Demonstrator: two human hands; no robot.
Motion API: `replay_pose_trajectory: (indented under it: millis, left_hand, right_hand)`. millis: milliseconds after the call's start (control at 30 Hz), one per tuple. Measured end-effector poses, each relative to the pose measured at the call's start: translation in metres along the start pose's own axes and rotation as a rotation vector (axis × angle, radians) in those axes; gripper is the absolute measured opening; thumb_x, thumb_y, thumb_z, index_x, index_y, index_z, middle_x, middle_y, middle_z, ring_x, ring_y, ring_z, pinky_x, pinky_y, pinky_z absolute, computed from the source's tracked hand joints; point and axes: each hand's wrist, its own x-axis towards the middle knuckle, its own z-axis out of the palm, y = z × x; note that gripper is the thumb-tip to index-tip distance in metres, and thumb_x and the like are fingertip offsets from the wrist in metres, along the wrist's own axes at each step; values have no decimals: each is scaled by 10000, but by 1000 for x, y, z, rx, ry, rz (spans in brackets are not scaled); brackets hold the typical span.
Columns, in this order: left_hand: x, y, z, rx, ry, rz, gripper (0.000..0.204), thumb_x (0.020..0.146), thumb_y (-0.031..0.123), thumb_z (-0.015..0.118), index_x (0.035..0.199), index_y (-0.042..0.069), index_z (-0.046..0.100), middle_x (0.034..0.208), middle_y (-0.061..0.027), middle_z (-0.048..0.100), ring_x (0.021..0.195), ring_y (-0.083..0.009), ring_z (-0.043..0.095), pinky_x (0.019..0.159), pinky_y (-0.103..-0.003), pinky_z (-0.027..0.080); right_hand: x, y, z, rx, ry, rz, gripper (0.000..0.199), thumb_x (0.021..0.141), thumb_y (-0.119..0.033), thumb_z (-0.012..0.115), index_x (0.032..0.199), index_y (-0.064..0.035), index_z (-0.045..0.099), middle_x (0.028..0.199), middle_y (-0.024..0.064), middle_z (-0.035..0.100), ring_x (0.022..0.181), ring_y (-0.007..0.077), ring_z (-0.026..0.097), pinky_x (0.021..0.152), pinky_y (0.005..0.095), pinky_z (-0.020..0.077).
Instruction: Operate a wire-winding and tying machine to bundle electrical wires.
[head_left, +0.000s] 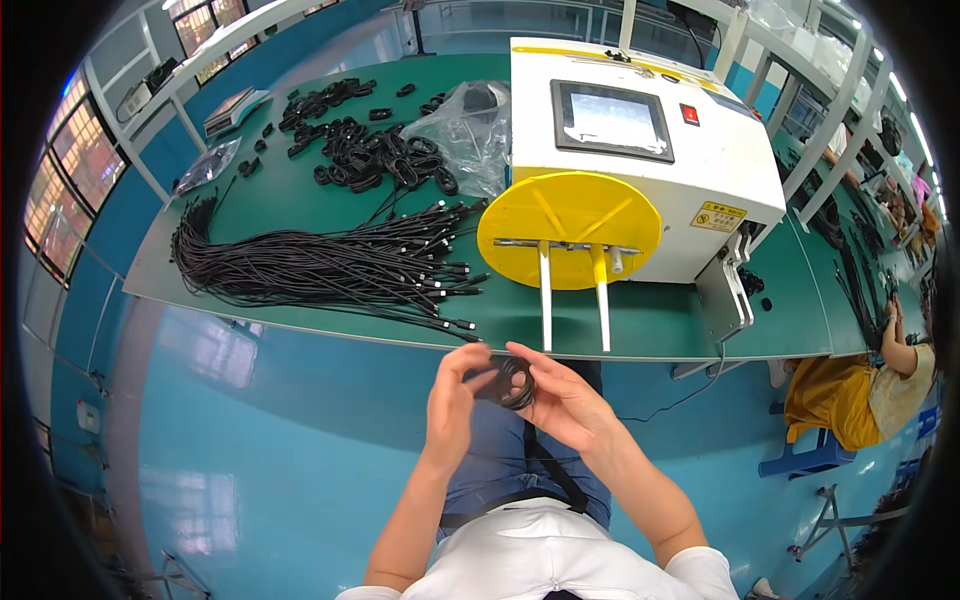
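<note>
A small coil of black cable (517, 386) is between my two hands, in front of the table's near edge and above my lap. My right hand (568, 398) is closed round the coil's right side, its thumb and fingers against the loops. At the coil's left side, my left hand (456, 398) has its fingers bent in a pinch on the cable; motion blurs the fingertips. Just beyond the hands, a long bundle of uncoiled black cables (320, 262) lies on the table, its light-tipped connectors to the right.
A white winding machine (600, 135) with a screen, a yellow disc (520, 225) and two prongs stands on the green table (400, 325). Many coiled cables (365, 150) lie heaped by a clear plastic bag (465, 130). Another person (900, 385) sits at the far right.
</note>
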Motion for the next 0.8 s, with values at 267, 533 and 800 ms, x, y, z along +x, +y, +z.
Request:
replay_pose_trajectory:
  millis: [267,533,800]
  left_hand:
    - [1,0,-17,-229,-99,-519,411,875,25,597,1268,-13,484,1093,-103,613,973,-156,598,843,-273,490]
    - [11,-1,-7,-227,-48,-463,362,865,-10,588,1219,-36,517,1081,-126,617,964,-150,600,807,-265,498]
    - [14,-7,-16,230,-5,-159,231,789,32,681,1010,0,620,988,-85,599,872,-167,584,728,-272,489]
  right_hand:
    - [15,9,-18,-157,-152,-126,462,936,-141,529,1368,-33,407,1123,41,584,996,132,570,892,298,470]
    - [20,8,-11,-524,69,-150,366,967,-140,463,1312,-19,464,1153,86,588,1016,166,587,893,303,494]
    - [45,5,-4,-58,97,-33,325,992,-90,371,1290,15,445,1178,194,577,1082,268,592,980,381,482]
